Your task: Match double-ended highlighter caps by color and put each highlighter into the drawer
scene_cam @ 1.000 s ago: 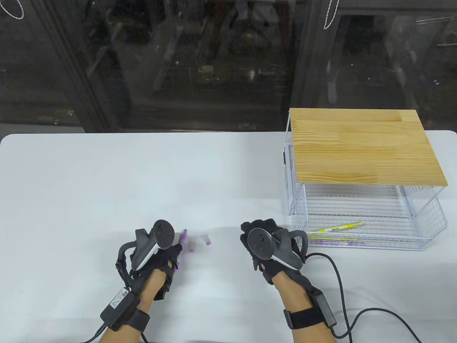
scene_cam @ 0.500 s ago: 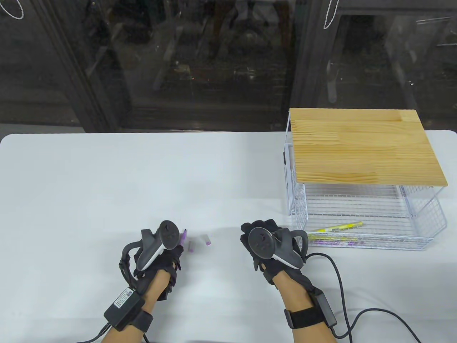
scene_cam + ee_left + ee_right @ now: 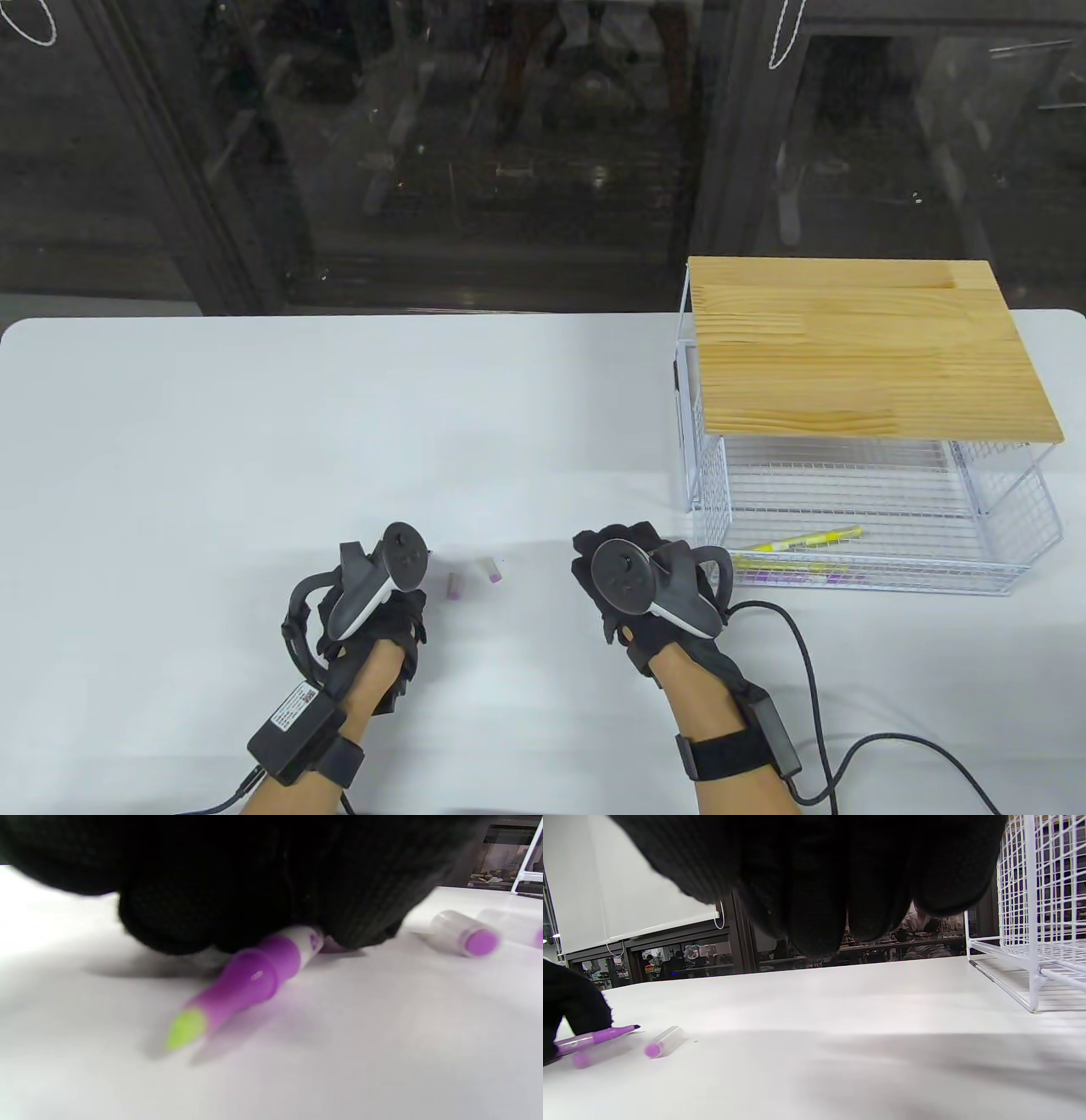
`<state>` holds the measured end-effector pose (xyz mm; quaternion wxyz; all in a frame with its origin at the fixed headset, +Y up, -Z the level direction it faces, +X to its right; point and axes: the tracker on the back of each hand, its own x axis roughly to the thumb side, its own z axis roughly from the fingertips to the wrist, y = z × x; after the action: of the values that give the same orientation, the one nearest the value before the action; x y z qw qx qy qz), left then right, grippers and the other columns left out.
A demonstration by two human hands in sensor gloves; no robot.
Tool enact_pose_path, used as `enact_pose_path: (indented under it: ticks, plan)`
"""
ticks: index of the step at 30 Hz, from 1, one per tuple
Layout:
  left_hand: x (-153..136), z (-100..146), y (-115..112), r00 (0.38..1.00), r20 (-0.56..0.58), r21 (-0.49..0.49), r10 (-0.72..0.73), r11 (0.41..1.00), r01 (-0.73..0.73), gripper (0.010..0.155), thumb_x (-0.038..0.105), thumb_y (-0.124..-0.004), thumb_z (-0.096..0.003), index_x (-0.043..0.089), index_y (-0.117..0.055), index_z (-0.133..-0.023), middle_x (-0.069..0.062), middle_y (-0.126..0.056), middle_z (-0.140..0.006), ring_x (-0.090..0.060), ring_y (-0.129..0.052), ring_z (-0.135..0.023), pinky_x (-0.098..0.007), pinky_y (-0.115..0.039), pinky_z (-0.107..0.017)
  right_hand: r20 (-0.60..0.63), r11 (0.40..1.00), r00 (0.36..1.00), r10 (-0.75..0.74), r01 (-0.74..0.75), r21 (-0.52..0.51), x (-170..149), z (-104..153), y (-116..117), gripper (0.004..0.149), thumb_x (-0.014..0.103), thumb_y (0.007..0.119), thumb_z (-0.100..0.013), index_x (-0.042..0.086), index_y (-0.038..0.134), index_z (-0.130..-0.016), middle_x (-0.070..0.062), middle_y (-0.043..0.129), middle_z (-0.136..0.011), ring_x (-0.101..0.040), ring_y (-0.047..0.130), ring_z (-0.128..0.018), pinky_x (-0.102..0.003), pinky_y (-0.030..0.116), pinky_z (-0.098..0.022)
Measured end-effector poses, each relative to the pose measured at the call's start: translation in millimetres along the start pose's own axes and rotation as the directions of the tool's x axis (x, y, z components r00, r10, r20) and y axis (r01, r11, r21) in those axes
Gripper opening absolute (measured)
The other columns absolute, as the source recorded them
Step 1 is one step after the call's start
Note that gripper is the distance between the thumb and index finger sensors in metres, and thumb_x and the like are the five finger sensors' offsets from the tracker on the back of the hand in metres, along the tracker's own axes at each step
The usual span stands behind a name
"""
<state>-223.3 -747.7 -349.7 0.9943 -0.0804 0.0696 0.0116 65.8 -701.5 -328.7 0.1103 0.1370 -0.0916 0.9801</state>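
Note:
My left hand sits near the table's front, its fingers mostly under the tracker. In the left wrist view those fingers curl over a purple highlighter, uncapped, whose yellow-green tip points at the camera. In the right wrist view its other end sticks out toward two clear caps with purple ends. These lie just right of the left hand. My right hand rests by the white wire drawer, fingers relaxed and holding nothing.
The drawer stands pulled out under a rack with a wooden top. Inside lie a yellow highlighter and purple ones. A black cable trails from my right wrist. A dark glass wall lies behind the table.
My left hand shifted slightly right and drew the purple highlighter back, so its tip now hides under the tracker. The caps and my right hand stayed put.

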Motion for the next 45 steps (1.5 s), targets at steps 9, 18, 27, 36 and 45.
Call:
enact_pose_path:
  ticks: [9,18,27,36,45]
  plan:
    - [2.1,-2.2,-0.1,0.999,0.045,-0.002,-0.01,1.0,0.01,0.057,0.038,-0.093,-0.0369,0.021,-0.085,-0.09,-0.007,-0.102,-0.069,-0.03,-0.102,-0.044,-0.05,-0.087,-0.03,0.0,1.0,1.0,-0.005,0.005,0.01,-0.9,-0.2,0.6,0.045,0.046,0.08,-0.046,0.027,0.091,-0.085,-0.003,0.097,-0.083,-0.036,0.092,-0.073,-0.051,0.08,-0.051]
    - [-3.9,-2.0,5.9,0.996,0.057,-0.002,0.063,0.998,-0.063,0.056,0.038,-0.09,-0.0372,0.015,-0.083,-0.088,-0.007,-0.098,-0.073,-0.032,-0.099,-0.05,-0.053,-0.085,-0.035,-0.006,1.0,1.0,-0.011,0.011,0.011,-3.0,-0.2,0.8,0.045,0.046,0.08,-0.046,0.026,0.092,-0.085,-0.004,0.097,-0.083,-0.036,0.092,-0.073,-0.051,0.08,-0.051]
    - [-22.2,11.3,32.4,0.97,0.115,0.037,0.216,0.974,-0.221,0.055,0.036,-0.088,-0.0374,0.015,-0.08,-0.087,-0.009,-0.099,-0.079,-0.036,-0.103,-0.06,-0.058,-0.084,-0.041,-0.006,1.0,1.0,-0.012,0.012,0.009,-3.7,-0.5,1.1,0.045,0.046,0.08,-0.046,0.026,0.091,-0.085,-0.004,0.097,-0.083,-0.037,0.092,-0.073,-0.052,0.08,-0.051]
    - [-27.7,23.7,47.4,0.95,0.183,0.016,0.252,0.966,-0.259,0.054,0.033,-0.088,-0.0389,0.019,-0.078,-0.09,-0.006,-0.096,-0.081,-0.035,-0.097,-0.06,-0.058,-0.081,-0.044,-0.008,1.0,1.0,-0.014,0.014,-0.009,-4.0,-0.2,-2.2,0.045,0.046,0.08,-0.046,0.026,0.091,-0.085,-0.004,0.097,-0.083,-0.037,0.092,-0.073,-0.052,0.08,-0.051]
    - [-27.8,25.7,49.2,0.947,0.2,-0.01,0.253,0.967,-0.256,0.057,0.03,-0.089,-0.039,0.022,-0.075,-0.094,-0.005,-0.092,-0.084,-0.035,-0.093,-0.064,-0.058,-0.079,-0.047,0.003,0.999,1.0,-0.024,0.024,-0.02,12.4,-2.7,-8.4,0.046,0.046,0.08,-0.046,0.027,0.091,-0.085,-0.004,0.097,-0.084,-0.037,0.091,-0.074,-0.052,0.079,-0.052]
